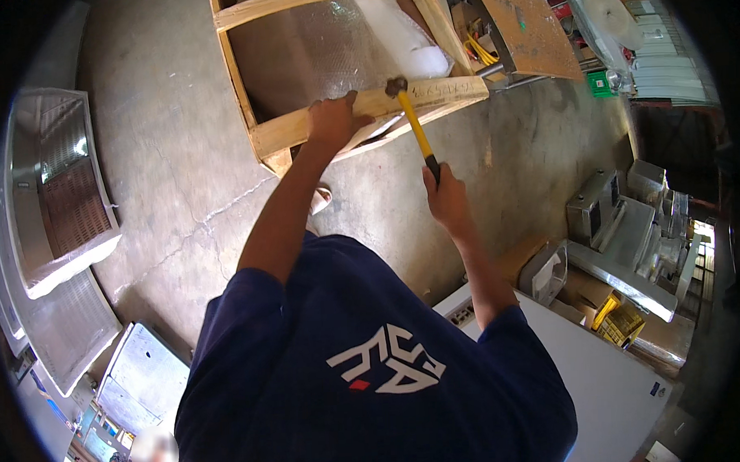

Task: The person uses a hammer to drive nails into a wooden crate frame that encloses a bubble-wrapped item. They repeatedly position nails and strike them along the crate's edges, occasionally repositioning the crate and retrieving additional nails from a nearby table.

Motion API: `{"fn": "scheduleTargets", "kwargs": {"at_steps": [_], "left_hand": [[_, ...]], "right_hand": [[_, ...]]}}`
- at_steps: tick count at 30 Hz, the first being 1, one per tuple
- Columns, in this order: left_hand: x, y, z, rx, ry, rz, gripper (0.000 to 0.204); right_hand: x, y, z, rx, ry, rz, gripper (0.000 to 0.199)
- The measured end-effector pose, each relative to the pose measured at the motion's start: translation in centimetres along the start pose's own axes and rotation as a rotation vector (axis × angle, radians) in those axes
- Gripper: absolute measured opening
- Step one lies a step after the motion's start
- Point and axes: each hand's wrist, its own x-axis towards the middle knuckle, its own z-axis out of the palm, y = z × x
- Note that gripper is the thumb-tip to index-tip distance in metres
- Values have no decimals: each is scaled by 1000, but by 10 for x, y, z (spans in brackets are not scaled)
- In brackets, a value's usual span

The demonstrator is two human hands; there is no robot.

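A wooden crate (289,133) of pale planks stands at the top of the head view, and inside it lies something large in clear bubble wrap (331,49). My left hand (334,123) grips the crate's near top plank, its fingers over the far edge and its thumb pointing right. In my right hand (449,198) is a hammer (416,130) with a yellow and black handle, held by the lower end. The dark hammer head overlaps the same plank, right of my left hand; whether it touches the wood I cannot tell.
Wrapped metal panels (71,184) lean at the left. A white flat-topped appliance (570,371) stands close at my right. Beyond it are metal equipment (623,230) and a yellow basket (619,320). A brown board (526,26) and a green box (600,84) are at the upper right.
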Motion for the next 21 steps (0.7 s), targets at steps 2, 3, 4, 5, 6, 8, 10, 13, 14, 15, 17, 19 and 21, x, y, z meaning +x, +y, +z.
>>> {"fn": "scheduleTargets", "kwargs": {"at_steps": [2, 3, 4, 5, 6, 8, 10, 13, 14, 15, 17, 19, 21], "left_hand": [[0, -3, 1, -7, 6, -2, 66], [-2, -4, 2, -12, 17, 3, 66], [-1, -5, 3, -16, 27, 7, 65], [-1, -2, 3, -9, 16, 10, 65], [-1, 1, 1, 3, 5, 13, 65], [2, 3, -3, 11, -8, 15, 66], [-1, -1, -2, 4, -25, 0, 66], [-1, -4, 1, 1, 3, 32, 67], [3, -4, 0, 3, 7, 34, 67], [1, -1, 0, 6, 2, 40, 67], [-1, 1, -2, 5, 5, 53, 65], [-5, 1, -4, 0, 21, 68, 61], [-9, -3, 1, -156, 107, 41, 52]], "right_hand": [[0, -29, -16, 120, 2, 26, 34], [-1, -29, -15, 182, 64, -13, 34], [-6, -27, -13, 245, 125, -52, 34], [-10, -23, -10, 305, 188, -81, 34], [-8, -10, -3, 198, 130, -60, 34], [2, 17, 13, -15, 11, -20, 35], [-1, -9, -5, 69, -23, 45, 36], [-1, -18, -14, 197, 83, 18, 38], [-3, -15, -12, 242, 140, -6, 39], [-1, -5, -6, 165, 112, -1, 39], [11, 12, 3, 10, 48, 1, 39], [9, 18, -7, 133, 56, 56, 39], [6, 15, -11, 249, 78, 83, 38]]}}
